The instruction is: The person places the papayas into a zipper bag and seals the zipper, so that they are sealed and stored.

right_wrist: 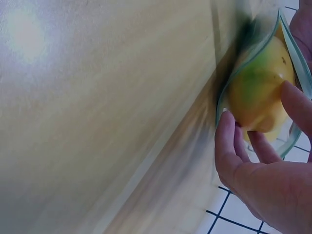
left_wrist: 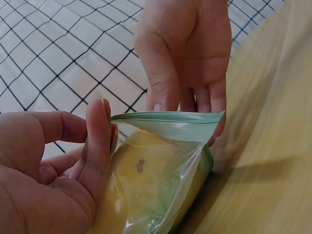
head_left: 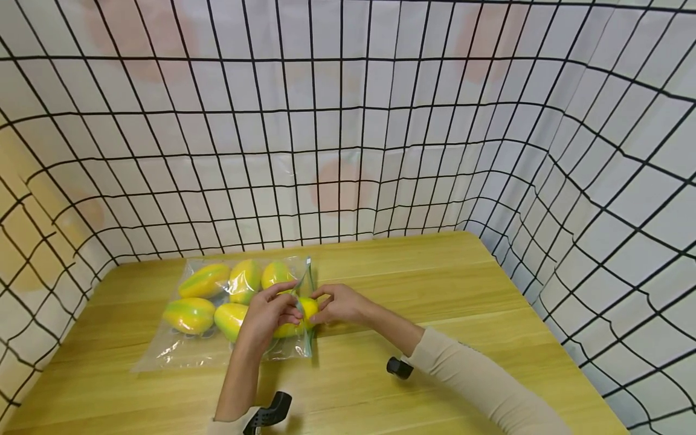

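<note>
A clear zip bag [head_left: 163,357] lies flat on the table, its green-edged mouth facing right. Several yellow papayas with green streaks, one of them a rear-left papaya [head_left: 203,280], are inside it. At the mouth is another papaya [right_wrist: 258,87], its end showing between the two parted bag edges. My left hand [head_left: 264,315] holds the bag by the mouth's edge, fingers bent against the plastic in the left wrist view. My right hand [head_left: 345,304] reaches into the opening from the right, thumb on one side of that papaya and fingers at its end and the bag's lower edge.
The wooden table [head_left: 446,284] extends to the right of the bag. White sheeting behind black grid netting [head_left: 339,145] encloses the back and both sides. Dark wrist mounts, a left mount [head_left: 272,411] and a right mount [head_left: 399,367], stick out near the sleeves.
</note>
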A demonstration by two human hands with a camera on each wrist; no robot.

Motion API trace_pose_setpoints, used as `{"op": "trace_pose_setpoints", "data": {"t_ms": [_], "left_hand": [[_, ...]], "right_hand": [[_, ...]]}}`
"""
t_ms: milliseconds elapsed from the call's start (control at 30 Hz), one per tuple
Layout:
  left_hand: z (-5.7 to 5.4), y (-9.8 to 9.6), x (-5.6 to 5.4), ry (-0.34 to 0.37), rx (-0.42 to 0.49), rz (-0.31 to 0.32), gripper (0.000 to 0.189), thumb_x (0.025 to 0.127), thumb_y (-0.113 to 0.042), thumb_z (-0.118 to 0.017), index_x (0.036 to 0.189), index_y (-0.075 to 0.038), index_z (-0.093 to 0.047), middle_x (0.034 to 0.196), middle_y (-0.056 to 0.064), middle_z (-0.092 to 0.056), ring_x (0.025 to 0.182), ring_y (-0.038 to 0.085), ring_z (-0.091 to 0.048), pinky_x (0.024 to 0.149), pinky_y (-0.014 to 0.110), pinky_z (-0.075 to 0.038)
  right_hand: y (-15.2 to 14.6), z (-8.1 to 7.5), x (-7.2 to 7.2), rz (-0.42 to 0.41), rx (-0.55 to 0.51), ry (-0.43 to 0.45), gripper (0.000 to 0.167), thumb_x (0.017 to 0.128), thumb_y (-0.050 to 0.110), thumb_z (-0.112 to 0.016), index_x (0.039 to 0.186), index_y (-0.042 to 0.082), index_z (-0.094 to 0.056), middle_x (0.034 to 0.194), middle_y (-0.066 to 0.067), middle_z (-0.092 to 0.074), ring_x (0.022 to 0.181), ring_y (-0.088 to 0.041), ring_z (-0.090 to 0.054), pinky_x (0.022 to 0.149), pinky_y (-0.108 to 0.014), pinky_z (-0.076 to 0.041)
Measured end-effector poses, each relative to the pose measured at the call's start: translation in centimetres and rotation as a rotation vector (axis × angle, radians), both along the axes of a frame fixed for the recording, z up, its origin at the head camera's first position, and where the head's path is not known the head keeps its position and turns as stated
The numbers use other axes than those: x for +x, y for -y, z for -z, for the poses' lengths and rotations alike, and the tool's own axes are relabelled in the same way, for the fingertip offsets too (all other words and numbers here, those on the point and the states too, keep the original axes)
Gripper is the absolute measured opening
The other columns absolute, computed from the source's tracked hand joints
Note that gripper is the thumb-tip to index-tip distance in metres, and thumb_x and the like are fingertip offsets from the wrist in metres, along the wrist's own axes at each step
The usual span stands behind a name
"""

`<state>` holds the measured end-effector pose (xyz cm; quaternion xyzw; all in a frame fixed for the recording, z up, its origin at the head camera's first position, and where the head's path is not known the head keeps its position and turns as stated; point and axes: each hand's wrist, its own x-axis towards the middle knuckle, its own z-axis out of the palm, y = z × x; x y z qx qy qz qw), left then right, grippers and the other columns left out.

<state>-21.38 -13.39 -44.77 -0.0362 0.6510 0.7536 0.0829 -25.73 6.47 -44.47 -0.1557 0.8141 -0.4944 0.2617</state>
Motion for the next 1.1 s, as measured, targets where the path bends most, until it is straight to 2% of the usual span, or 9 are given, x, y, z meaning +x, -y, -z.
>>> {"op": "trace_pose_setpoints", "data": {"t_ms": [200,400,700,900,1100], "left_hand": [[-0.01,-0.06,0.08,0.008,0.007,-0.002,0.041,0.100,-0.005,-0.050,0.141,0.000,-0.055,0.084,0.008,-0.066,0.066,0.014,-0.069,0.064,0.025,-0.062],[-0.19,-0.02,0.17,0.009,0.010,-0.004,0.041,0.100,-0.005,-0.052,0.141,0.000,-0.055,0.078,0.007,-0.067,0.065,0.013,-0.069,0.065,0.025,-0.061],[-0.35,-0.01,0.26,0.007,0.008,0.010,0.042,0.100,-0.006,-0.052,0.142,0.001,-0.053,0.077,0.006,-0.066,0.065,0.013,-0.068,0.066,0.024,-0.061],[-0.44,-0.04,0.36,0.011,-0.006,0.007,0.042,0.100,-0.007,-0.052,0.141,0.000,-0.054,0.081,0.008,-0.067,0.067,0.014,-0.068,0.067,0.025,-0.062],[-0.69,-0.08,0.30,0.008,-0.024,-0.002,0.041,0.100,-0.006,-0.051,0.141,0.000,-0.055,0.084,0.009,-0.066,0.067,0.014,-0.069,0.067,0.025,-0.062]], "right_hand": [[0.46,0.41,0.27,0.002,-0.035,0.036,0.056,0.083,0.016,-0.082,0.135,0.009,-0.062,0.100,-0.008,-0.075,0.088,-0.026,-0.072,0.081,-0.045,-0.062],[0.73,0.39,0.36,0.007,-0.033,0.030,0.052,0.083,0.013,-0.079,0.133,0.008,-0.064,0.095,-0.007,-0.074,0.089,-0.028,-0.073,0.082,-0.042,-0.062],[0.59,0.19,0.53,0.019,-0.112,0.063,0.036,0.089,0.013,-0.073,0.123,0.004,-0.066,0.100,-0.011,-0.075,0.092,-0.028,-0.074,0.089,-0.044,-0.061],[0.28,0.23,0.49,0.021,-0.098,0.064,0.035,0.090,0.015,-0.074,0.124,0.008,-0.070,0.106,-0.008,-0.074,0.093,-0.029,-0.074,0.088,-0.043,-0.061],[0.29,0.01,0.35,0.020,-0.093,0.085,0.038,0.087,0.008,-0.072,0.125,0.007,-0.070,0.107,-0.011,-0.073,0.092,-0.028,-0.074,0.087,-0.041,-0.062]]}}
